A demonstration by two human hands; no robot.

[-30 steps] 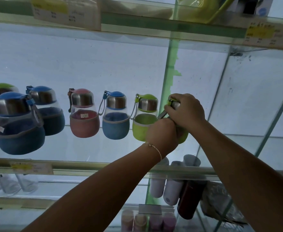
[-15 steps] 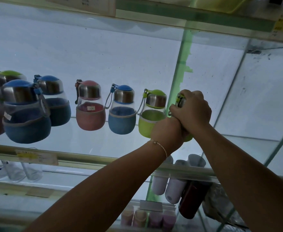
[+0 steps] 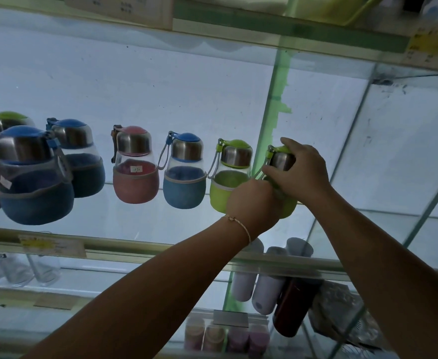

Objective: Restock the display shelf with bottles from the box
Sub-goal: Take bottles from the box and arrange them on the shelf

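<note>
On the glass shelf (image 3: 161,248), fingers of our right hand (image 3: 301,174) curl round a green bottle (image 3: 289,209) by its cap; our left hand (image 3: 254,200) grips its body.

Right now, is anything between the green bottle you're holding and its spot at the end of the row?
Nothing visible does. The left hand and right hand hold the green bottle at the row's right end, beside its green neighbour.

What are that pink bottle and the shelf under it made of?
The pink bottle: clear upper body, glass or plastic, can't tell. Its cap collar looks like brushed steel, grey sheen. Its sleeve: matte fabric, stitched rim. The shelf: glass, see-through.
</note>
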